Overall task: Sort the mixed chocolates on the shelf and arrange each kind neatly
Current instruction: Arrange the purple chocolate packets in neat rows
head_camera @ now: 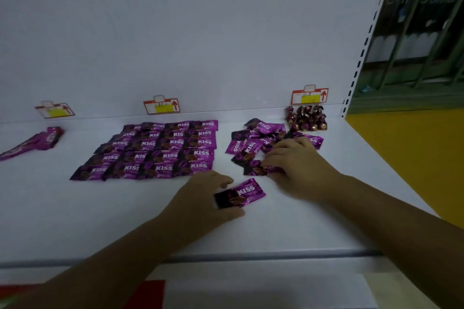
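On the white shelf (125, 221), purple KISS packets lie in tidy overlapping rows (155, 150) at the middle. A loose heap of the same packets (253, 143) lies to the right. My left hand (203, 198) pinches one KISS packet (242, 193) between thumb and fingers, just above the shelf near the front. My right hand (293, 160) rests on the near side of the heap, its fingers curled on a packet (258, 170). Round gold-and-maroon wrapped chocolates (307, 118) stand grouped at the back right.
Long purple bars (37, 143) lie at the far left. Three price tags (162, 105) hang along the white back panel. The shelf's slotted upright (361, 57) closes the right side, with a yellow floor (411, 158) beyond. The shelf's front lip (251, 256) runs below my forearms.
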